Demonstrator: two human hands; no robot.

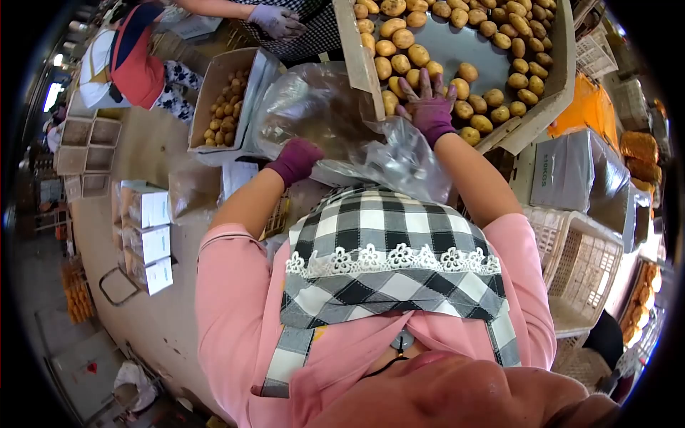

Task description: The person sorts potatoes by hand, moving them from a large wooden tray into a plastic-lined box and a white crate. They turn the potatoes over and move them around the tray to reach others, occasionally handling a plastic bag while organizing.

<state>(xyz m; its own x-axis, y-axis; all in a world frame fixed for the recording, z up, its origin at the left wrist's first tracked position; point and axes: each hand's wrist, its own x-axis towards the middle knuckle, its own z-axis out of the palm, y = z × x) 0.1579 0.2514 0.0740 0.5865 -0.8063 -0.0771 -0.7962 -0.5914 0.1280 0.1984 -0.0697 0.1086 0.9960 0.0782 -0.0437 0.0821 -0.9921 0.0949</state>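
My right hand [430, 108], in a purple glove, is spread with fingers apart over the potatoes [418, 54] at the near edge of a large wooden-sided tray [365, 68]. Closed in a fist, my left hand [296, 160], also in a purple glove, grips the edge of a clear plastic bag [307, 107]. The bag lies bunched in front of my checked apron and reaches across to just below my right hand. Its inside is partly hidden by folds and glare.
A box of potatoes [227, 107] stands left of the bag. Across from me is a co-worker's gloved hand [277, 21]; another person [139, 64] bends at upper left. Small cartons [153, 235] stand on the left. Plastic crates [581, 264] and a grey carton [562, 170] are on the right.
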